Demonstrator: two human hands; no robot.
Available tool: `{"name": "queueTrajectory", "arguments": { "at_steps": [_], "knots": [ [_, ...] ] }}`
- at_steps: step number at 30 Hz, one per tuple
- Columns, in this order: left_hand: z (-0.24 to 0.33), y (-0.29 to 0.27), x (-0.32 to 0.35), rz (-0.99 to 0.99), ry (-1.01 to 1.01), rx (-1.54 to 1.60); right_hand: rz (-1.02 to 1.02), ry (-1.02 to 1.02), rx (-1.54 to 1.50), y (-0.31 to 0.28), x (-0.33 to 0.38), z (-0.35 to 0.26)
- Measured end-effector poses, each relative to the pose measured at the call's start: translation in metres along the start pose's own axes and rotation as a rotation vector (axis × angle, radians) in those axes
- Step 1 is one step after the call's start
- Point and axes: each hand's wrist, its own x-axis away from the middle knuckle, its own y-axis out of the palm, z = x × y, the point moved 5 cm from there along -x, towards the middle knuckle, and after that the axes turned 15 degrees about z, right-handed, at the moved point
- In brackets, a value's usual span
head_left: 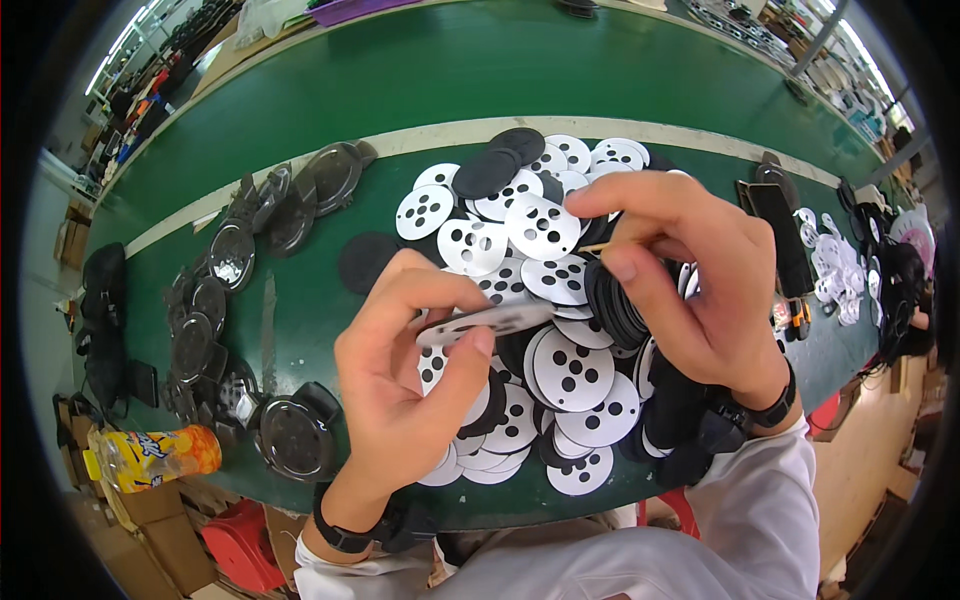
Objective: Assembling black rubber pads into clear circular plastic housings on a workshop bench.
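Observation:
My left hand (395, 365) is closed, pinching one flat disc (500, 320) between thumb and fingers. The disc is white with dark round spots and tilts nearly edge-on above the pile. Between the thumb and fingers of my right hand (700, 265) a thin wooden stick (593, 247) points left toward the disc, apart from it. Beneath both hands lies a loose heap of white discs (573, 370) with dark spots, mixed with plain black discs (487, 175). Several black discs (615, 305) lean in a row beside my right thumb.
Dark glossy round plastic parts (298, 437) with tabs line the table's left side. An orange drink bottle (160, 457) lies near the left edge. On the right are a black slab-like object (780, 235) and white cut-out pieces (840, 270). A pale strip (420, 138) crosses the green tabletop (450, 70).

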Motion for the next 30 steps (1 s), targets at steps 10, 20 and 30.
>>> {"name": "queueTrajectory", "arguments": {
  "at_steps": [10,20,30],
  "knots": [
    [-0.002,0.005,0.011,0.103,-0.161,0.046,-0.241,-0.003,-0.087,0.011,0.005,0.0],
    [0.004,0.004,0.011,0.122,0.091,-0.247,-0.285,0.161,-0.085,0.012,0.011,0.007],
    [0.013,0.007,0.01,0.022,0.271,-0.404,-0.276,-0.085,-0.045,0.012,0.006,0.001]
  ]
}}
